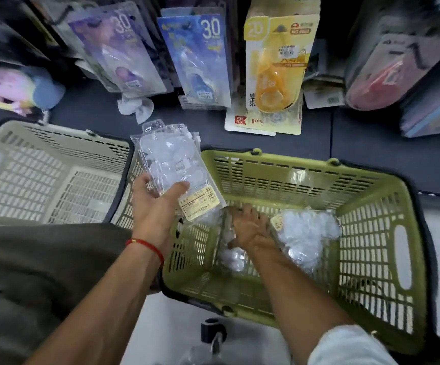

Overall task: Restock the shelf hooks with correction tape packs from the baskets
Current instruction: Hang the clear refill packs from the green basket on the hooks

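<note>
— What's my left hand (158, 198) doing?
— It grips a stack of clear plastic correction tape packs (172, 167) above the gap between the beige basket (53, 164) and the green plastic basket (305, 180).
— And my right hand (247, 226)?
— Fingers spread flat, pressing loose clear packs (305, 233) inside the green one.

The yellow pack (276, 64) is showing "20"; the blue pack (200, 56) left of it and the purple pack (120, 51) farther left are each showing "30".
</note>
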Tool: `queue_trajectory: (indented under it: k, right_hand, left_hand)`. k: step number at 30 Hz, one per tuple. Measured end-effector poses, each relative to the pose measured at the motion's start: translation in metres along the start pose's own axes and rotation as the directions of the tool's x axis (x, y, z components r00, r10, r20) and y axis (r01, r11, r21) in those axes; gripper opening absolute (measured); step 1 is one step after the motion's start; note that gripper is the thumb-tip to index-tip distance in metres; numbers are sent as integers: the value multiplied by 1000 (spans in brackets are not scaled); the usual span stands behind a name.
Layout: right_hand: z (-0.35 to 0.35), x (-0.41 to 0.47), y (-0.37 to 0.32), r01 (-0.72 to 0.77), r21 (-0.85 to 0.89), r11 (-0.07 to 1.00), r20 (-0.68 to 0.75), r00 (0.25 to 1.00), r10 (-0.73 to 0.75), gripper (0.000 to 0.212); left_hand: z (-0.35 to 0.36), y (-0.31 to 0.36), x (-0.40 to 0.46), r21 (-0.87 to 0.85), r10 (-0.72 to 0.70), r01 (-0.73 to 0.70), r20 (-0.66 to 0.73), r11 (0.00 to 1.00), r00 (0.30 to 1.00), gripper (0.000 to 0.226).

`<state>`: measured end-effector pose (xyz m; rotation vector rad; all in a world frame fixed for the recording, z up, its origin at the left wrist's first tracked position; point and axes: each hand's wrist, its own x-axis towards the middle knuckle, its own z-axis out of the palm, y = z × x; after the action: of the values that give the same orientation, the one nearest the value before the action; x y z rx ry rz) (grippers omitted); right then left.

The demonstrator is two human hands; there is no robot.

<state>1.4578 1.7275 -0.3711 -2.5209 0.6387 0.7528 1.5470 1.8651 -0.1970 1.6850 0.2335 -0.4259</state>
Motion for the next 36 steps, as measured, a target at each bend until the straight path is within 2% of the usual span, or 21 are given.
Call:
queue_trajectory:
  k: [3, 5, 7, 11, 15, 17, 20, 22, 26, 28, 32, 34, 36]
  right_hand:
    - [-36, -6, 30, -41, 193, 980, 75, 997, 27, 86]
    - [-66, -22, 52, -31, 375, 926, 139, 990, -24, 56]
    - [-100, -47, 74, -3, 500, 866, 143, 987, -79, 43]
    - [-179, -126, 108, 61, 722, 689, -9, 997, -80, 30]
    - [-230, -201, 117, 238, 897, 372, -224, 971, -83, 44]
    - [-237, -220, 107, 293, 911, 291, -279, 956, -90, 43]
    - [-244, -225, 82, 335, 900, 278, -350, 937, 3, 42]
    - [-252, -224, 66, 348, 889, 297, -378, 924, 49, 43]
    - [-280, -233, 44, 351, 803, 482, -419, 907, 37, 35]
    - [-299, -243, 38, 382, 750, 540, -462, 887, 14, 34]
    - [-333, -261, 29, 464, 706, 535, -534, 845, -28, 30]
    - [-345, -265, 26, 530, 688, 495, -607, 795, -8, 24]
    - [-354, -267, 23, 598, 669, 441, -679, 733, 36, 19]
  left_hand:
    - [5, -3, -4, 31, 41, -42, 42, 999, 998, 47]
    - [10, -5, -8, 15, 38, -40, 68, 999, 997, 46]
    - [16, -7, -14, -9, 20, -20, 86, 1000, 996, 45]
    - [23, -6, -26, -80, 19, -9, 116, 997, 993, 46]
    - [31, 12, -44, -123, 69, -50, 157, 991, 985, 49]
    - [40, 25, -55, -188, 81, -41, 213, 981, 974, 44]
    - [54, 51, -76, -349, 93, 37, 348, 937, 933, 31]
    - [60, 70, -88, -402, 121, 80, 450, 912, 885, 32]
    - [68, 111, -102, -432, 206, 93, 596, 897, 776, 48]
    - [73, 131, -106, -442, 268, 45, 618, 896, 739, 45]
    - [84, 170, -103, -442, 385, -90, 642, 892, 663, 59]
    - [89, 193, -98, -416, 429, -176, 657, 892, 620, 78]
    - [91, 217, -92, -376, 472, -286, 659, 881, 586, 87]
